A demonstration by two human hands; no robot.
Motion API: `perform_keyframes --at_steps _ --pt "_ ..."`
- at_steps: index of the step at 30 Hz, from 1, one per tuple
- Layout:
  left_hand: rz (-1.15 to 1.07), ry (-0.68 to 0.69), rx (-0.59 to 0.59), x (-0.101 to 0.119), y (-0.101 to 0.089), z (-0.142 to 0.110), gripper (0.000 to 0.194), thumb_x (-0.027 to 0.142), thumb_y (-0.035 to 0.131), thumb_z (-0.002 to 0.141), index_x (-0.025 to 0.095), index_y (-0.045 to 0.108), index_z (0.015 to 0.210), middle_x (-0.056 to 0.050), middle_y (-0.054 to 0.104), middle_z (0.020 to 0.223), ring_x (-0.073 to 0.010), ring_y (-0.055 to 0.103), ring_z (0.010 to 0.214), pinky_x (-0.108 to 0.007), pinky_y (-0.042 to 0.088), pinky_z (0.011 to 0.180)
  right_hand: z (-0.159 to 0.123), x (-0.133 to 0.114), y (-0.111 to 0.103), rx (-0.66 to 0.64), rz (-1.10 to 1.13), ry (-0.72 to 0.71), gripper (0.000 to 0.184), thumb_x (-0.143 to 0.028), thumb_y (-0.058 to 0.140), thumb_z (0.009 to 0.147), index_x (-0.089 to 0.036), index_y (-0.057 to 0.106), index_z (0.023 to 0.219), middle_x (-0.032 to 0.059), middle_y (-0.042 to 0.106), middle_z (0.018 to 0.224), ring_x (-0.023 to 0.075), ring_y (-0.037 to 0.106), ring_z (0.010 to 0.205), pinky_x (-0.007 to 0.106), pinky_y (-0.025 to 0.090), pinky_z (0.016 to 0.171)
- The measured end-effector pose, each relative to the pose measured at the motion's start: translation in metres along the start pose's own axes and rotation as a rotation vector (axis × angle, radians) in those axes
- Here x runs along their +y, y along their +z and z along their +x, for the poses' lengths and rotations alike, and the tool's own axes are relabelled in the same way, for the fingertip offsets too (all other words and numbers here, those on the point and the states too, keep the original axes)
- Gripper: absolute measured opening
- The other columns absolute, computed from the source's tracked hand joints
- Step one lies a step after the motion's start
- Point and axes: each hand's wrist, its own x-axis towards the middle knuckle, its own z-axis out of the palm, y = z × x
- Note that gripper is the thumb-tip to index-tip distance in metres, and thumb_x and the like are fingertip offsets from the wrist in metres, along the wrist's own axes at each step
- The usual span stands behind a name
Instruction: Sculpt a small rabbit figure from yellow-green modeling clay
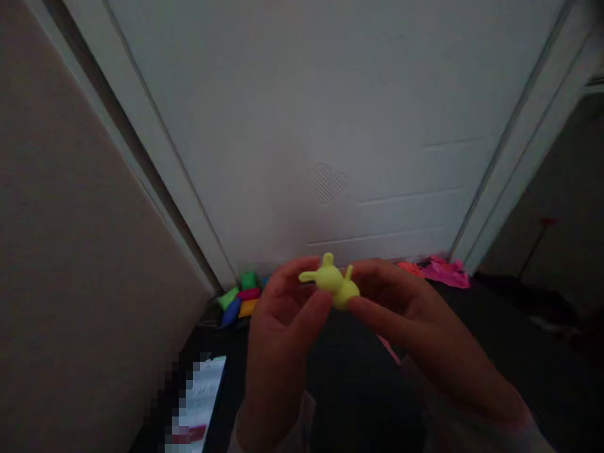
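Left grip (pixel 284 324), right grip (pixel 415 318) hold one yellow figure (pixel 329 279).

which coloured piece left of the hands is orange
The orange piece is the one beside the left hand, right of the blue piece, below the crimson piece.

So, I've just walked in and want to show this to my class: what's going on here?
A person holds up a small, smooth yellow-green figure of two joined rounded lumps with thin prongs, gripping it between both bare hands. The left hand has its thumb at the upper lump; the right hand has its thumb at the lower one. Beyond, small bright multicoloured packets lie to the left and crumpled pink material to the right, before a white panelled door.
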Motion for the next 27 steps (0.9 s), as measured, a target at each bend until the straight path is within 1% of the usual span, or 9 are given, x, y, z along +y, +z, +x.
perform_keyframes --at_steps 2,5,10,13,19,24,27 --pt "0.021 -0.031 0.033 0.001 0.0 0.0 0.019 0.02 0.065 0.07 0.027 0.063 0.088 0.005 0.068 0.08 -0.0054 0.062 0.072 -0.009 0.047 0.062 -0.002 -0.001 -0.001 0.0 -0.025 0.005 0.018 -0.027 0.061 0.076 -0.025 0.058 0.093 -0.0014 0.062 0.093 0.0106 0.06 0.085 0.021 0.048 0.076" --pt "0.029 -0.038 0.07 0.001 0.0 0.0 0.018 0.018 0.065 0.069 0.026 0.064 0.086 0.005 0.069 0.078 -0.0051 0.063 0.07 -0.008 0.047 0.059 -0.003 -0.002 -0.001 0.003 -0.042 -0.002 0.019 -0.027 0.061 0.075 -0.025 0.058 0.094 -0.0007 0.063 0.094 0.0114 0.06 0.086 0.022 0.048 0.077" --pt "0.011 0.014 0.095 -0.003 0.001 0.003 0.021 0.018 0.066 0.069 0.025 0.065 0.088 0.004 0.069 0.082 -0.0067 0.064 0.076 -0.01 0.049 0.067 -0.001 -0.002 -0.001 0.044 -0.044 -0.029 0.021 -0.026 0.062 0.074 -0.026 0.061 0.095 -0.0004 0.065 0.093 0.0124 0.062 0.084 0.024 0.049 0.078" --pt "0.023 0.028 0.11 -0.005 0.001 0.004 0.02 0.019 0.065 0.07 0.026 0.065 0.089 0.005 0.07 0.083 -0.0073 0.064 0.078 -0.009 0.049 0.066 -0.001 -0.001 0.0 0.069 -0.036 -0.039 0.023 -0.025 0.064 0.073 -0.028 0.062 0.096 -0.0014 0.066 0.094 0.0124 0.063 0.085 0.024 0.05 0.078" --pt "-0.014 0.047 0.085 -0.009 0.002 0.004 0.018 0.02 0.063 0.073 0.027 0.065 0.088 0.006 0.07 0.083 -0.0048 0.064 0.076 -0.008 0.048 0.069 0.0 -0.002 0.002 0.099 -0.012 -0.055 0.023 -0.024 0.065 0.072 -0.028 0.063 0.095 -0.0015 0.067 0.092 0.0126 0.063 0.083 0.023 0.052 0.075" --pt "-0.01 0.053 0.092 -0.01 0.002 0.005 0.018 0.018 0.063 0.072 0.027 0.065 0.088 0.006 0.07 0.083 -0.0058 0.065 0.077 -0.01 0.049 0.07 0.0 -0.002 0.002 0.108 -0.011 -0.061 0.023 -0.023 0.065 0.071 -0.027 0.064 0.094 -0.0009 0.067 0.092 0.013 0.064 0.083 0.023 0.052 0.075" --pt "-0.009 0.041 0.087 -0.01 0.001 0.005 0.018 0.018 0.064 0.071 0.027 0.065 0.087 0.006 0.07 0.082 -0.0059 0.065 0.076 -0.009 0.049 0.068 -0.001 -0.003 0.001 0.105 -0.028 -0.057 0.023 -0.024 0.065 0.071 -0.028 0.064 0.093 -0.0014 0.067 0.092 0.0127 0.064 0.083 0.023 0.052 0.075"
